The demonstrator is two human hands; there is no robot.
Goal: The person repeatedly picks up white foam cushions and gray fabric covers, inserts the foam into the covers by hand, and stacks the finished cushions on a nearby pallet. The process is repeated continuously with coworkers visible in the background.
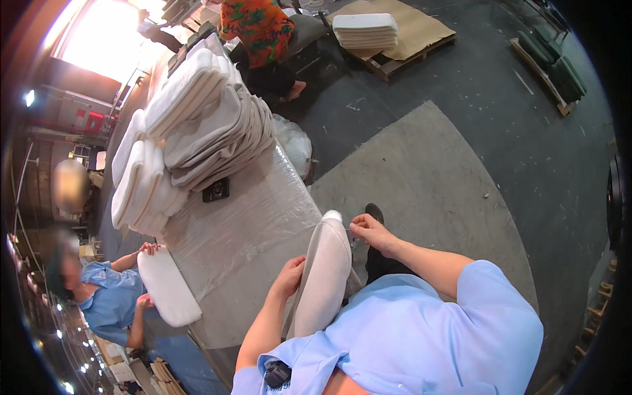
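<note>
A long cushion in a pale beige fabric cover (322, 276) stands tilted against my body at the table's edge. White padding (334, 215) pokes out of the cover's far end. My left hand (289, 275) is closed on the left side of the cover, its fingertips partly hidden by the fabric. Just right of the far end, my right hand (370, 232) pinches a thin pale strand (348, 228), which seems to run to the cover; its full length is too fine to follow.
The plastic-covered table (247, 217) bears white pads (187, 92), folded grey-beige covers (217, 141) and a small black device (216, 190). Across it a co-worker holds a white pad (169, 286). Beyond stand a person in an orange shirt (257, 26), a pallet (421, 36) with pads, and dark green cushions (550, 59).
</note>
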